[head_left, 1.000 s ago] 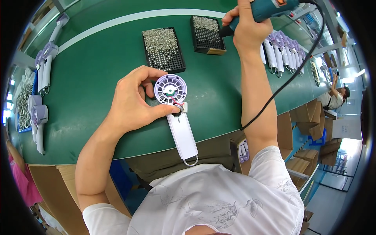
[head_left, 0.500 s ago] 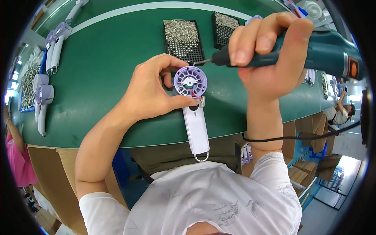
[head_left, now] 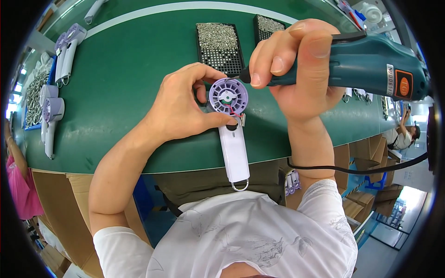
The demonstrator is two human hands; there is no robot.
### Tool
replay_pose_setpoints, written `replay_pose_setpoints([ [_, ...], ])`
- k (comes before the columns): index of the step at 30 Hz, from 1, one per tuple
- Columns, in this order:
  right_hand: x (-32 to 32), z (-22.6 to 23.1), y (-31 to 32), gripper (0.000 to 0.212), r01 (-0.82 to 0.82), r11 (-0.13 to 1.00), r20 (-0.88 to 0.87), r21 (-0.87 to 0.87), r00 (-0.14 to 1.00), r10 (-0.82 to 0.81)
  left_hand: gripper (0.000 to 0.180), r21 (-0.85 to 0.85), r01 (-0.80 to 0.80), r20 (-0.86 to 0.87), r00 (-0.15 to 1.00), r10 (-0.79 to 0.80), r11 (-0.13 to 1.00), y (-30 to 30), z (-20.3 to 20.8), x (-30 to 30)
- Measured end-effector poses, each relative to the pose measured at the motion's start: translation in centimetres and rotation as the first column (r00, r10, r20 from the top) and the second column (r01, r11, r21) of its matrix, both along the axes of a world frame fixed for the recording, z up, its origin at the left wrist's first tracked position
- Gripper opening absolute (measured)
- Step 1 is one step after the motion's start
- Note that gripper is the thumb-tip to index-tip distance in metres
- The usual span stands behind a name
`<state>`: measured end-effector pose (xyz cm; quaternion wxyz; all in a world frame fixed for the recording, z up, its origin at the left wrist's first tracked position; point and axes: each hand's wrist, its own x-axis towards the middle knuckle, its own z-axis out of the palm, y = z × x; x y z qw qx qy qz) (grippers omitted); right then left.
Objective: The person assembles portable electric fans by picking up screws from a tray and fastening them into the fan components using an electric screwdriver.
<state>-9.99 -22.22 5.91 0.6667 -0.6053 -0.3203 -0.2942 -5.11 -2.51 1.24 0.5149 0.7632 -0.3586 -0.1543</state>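
Observation:
Between the thumb and fingers of my left hand (head_left: 183, 99) is a handheld fan (head_left: 235, 155). It has a white handle with a wire loop at its near end. Its round purple head faces up, showing a spoked ring, a white centre part and red wires. My right hand (head_left: 296, 69) wraps round a dark teal electric screwdriver (head_left: 366, 65), held nearly level. The thin bit reaches over the upper rim of the fan head; whether it touches a screw is too small to tell. Just beyond the fan lies a black screw tray (head_left: 222, 60) with many small screws.
A second screw tray (head_left: 269, 27) lies farther right. Several purple-and-white fans (head_left: 52, 111) rest on the left of the green table (head_left: 125, 83), beside a blue bin of metal loops (head_left: 34, 99). The screwdriver's black cord (head_left: 361, 171) hangs at right. Other people are at both sides.
The screwdriver has moved left and slightly down, bringing its bit from beside the far edge of the fan head to over its rim. The fan has shifted very slightly right.

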Motion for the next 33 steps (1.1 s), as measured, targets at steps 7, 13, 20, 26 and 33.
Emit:
replay_pose_setpoints([
  [7,0.5,0.0,1.9,0.012,0.164,0.986,-0.128,0.032,0.979,-0.159,0.059,0.028,0.001,-0.027,1.0,0.0,1.0,0.0,0.6,0.0],
  [13,5.8,0.2,1.7,0.013,0.119,0.946,0.601,-0.3,0.794,0.091,0.068,-0.008,-0.025,-0.075,0.997,0.024,1.0,0.1,-0.7,0.4],
  [20,2.0,0.4,3.3,0.014,0.156,0.976,-0.253,-0.153,0.948,-0.191,0.069,-0.002,-0.01,-0.092,0.996,0.01,1.0,0.1,-0.5,0.4],
  [26,1.6,1.4,3.7,0.016,0.117,0.988,-0.329,0.103,0.941,-0.077,0.068,-0.028,-0.019,-0.048,0.999,0.017,0.999,0.0,-0.5,0.4],
  [33,3.9,-0.7,1.0,0.014,0.286,0.946,-0.134,0.154,0.954,-0.267,0.061,0.027,-0.011,-0.005,1.0,0.011,1.0,-0.1,0.6,0.1],
])
